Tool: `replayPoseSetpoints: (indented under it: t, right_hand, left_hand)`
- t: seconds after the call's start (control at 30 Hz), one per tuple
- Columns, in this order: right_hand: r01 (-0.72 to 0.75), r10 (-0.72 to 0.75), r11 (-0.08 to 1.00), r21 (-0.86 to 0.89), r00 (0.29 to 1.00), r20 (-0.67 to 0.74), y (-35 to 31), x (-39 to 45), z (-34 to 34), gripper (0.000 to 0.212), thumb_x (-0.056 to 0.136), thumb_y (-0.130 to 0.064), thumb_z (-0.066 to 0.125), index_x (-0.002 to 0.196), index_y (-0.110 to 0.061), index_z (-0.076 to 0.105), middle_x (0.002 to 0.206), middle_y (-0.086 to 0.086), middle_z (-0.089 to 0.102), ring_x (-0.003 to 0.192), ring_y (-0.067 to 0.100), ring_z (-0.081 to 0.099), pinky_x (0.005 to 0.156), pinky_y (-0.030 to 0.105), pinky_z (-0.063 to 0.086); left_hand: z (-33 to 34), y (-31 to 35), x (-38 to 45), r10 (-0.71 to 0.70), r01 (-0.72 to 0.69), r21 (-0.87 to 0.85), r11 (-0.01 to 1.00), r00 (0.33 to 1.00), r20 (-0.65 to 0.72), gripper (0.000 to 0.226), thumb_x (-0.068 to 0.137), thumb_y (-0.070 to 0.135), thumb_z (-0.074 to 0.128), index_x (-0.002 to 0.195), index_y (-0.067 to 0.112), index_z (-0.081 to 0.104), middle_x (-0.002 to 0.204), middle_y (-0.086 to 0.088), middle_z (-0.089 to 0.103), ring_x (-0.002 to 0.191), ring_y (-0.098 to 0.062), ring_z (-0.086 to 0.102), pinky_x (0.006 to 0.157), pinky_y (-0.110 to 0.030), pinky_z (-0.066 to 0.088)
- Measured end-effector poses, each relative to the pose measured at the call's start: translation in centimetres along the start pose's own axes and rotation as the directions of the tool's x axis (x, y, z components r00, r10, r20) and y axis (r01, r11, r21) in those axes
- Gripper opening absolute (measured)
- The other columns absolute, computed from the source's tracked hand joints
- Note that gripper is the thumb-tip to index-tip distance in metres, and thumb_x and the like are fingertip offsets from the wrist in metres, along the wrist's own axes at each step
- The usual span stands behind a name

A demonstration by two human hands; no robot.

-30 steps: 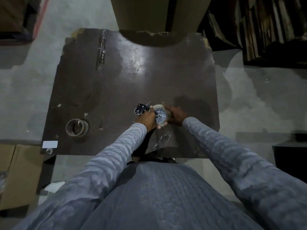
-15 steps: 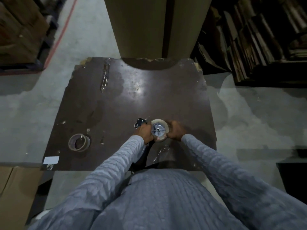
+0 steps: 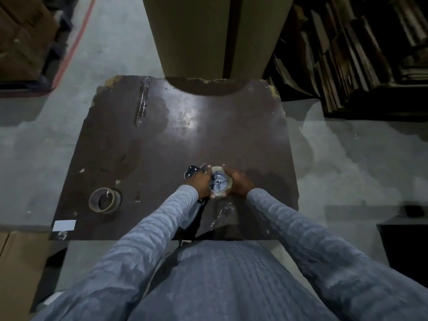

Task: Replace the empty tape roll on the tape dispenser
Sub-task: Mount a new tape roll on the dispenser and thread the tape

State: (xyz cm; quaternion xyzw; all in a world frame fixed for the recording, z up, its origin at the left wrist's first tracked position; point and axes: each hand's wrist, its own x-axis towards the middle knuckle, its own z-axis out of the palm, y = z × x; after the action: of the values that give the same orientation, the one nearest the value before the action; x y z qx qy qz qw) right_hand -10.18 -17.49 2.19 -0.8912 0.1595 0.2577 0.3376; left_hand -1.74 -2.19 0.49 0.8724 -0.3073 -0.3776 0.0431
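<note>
A clear tape roll (image 3: pixel 219 180) sits on the hub of the tape dispenser (image 3: pixel 192 171) near the front middle of the dark table (image 3: pixel 208 135). My left hand (image 3: pixel 199 183) grips the dispenser body at the roll's left side. My right hand (image 3: pixel 238 183) is wrapped around the roll's right edge. The dispenser's black front end sticks out past my left hand; its handle is hidden under my wrist. A brown, nearly bare tape core (image 3: pixel 104 200) lies flat at the table's front left.
A white label (image 3: pixel 64 225) is stuck at the table's front left corner. Crumpled clear tape (image 3: pixel 220 215) lies just in front of my hands, another strip (image 3: pixel 142 100) at the back left. A tall cardboard box (image 3: pixel 208 35) stands behind the table; stacked cardboard fills the right.
The head view has tilted upward, so the table sits lower in frame. Both hands stay on the roll and dispenser, fingers shifting slightly around the roll.
</note>
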Motion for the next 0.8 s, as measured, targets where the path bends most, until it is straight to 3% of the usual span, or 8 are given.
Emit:
replayPoseSetpoints:
  t: [0.17,0.33,0.5,0.8]
  right_hand:
    - [-0.021,0.022,0.999,-0.042,0.999,0.036,0.3,0.8,-0.1,0.100,0.084,-0.019,0.080,0.162,-0.014,0.017,0.161,0.011,0.036,0.147,0.029,0.039,0.120,0.030,0.030]
    - [-0.048,0.051,0.998,-0.043,0.997,0.064,0.7,1.6,-0.3,0.103,0.082,-0.013,0.081,0.162,-0.015,0.016,0.160,0.013,0.039,0.146,0.031,0.042,0.120,0.036,0.035]
    - [-0.061,0.062,0.998,-0.016,0.996,0.068,1.1,2.2,0.0,0.098,0.084,-0.014,0.079,0.161,-0.019,0.018,0.156,0.016,0.044,0.143,0.035,0.044,0.118,0.041,0.037]
    - [-0.060,0.061,0.998,-0.016,0.996,0.071,1.4,2.6,-0.1,0.104,0.079,-0.015,0.083,0.161,-0.018,0.019,0.160,0.009,0.039,0.147,0.034,0.039,0.120,0.038,0.035]
  left_hand:
    - [0.3,-0.4,0.8,0.003,-0.002,-0.029,1.000,1.000,0.027,0.110,0.085,0.025,0.077,0.161,0.012,-0.001,0.167,-0.018,0.011,0.149,-0.041,0.028,0.120,-0.048,0.031]
    - [0.3,-0.7,1.8,0.004,-0.001,-0.047,0.999,0.999,0.046,0.110,0.084,0.025,0.076,0.161,0.013,-0.001,0.165,-0.022,0.017,0.145,-0.044,0.035,0.117,-0.049,0.036]
    - [0.5,-0.8,2.3,0.012,-0.009,-0.043,0.999,0.999,0.051,0.116,0.078,0.025,0.082,0.160,0.009,0.001,0.166,-0.020,0.013,0.148,-0.044,0.028,0.119,-0.051,0.032]
    - [0.6,-0.8,2.7,0.001,0.002,-0.043,0.999,0.997,0.078,0.118,0.078,0.025,0.082,0.161,0.011,-0.001,0.165,-0.021,0.014,0.148,-0.044,0.027,0.118,-0.052,0.033]
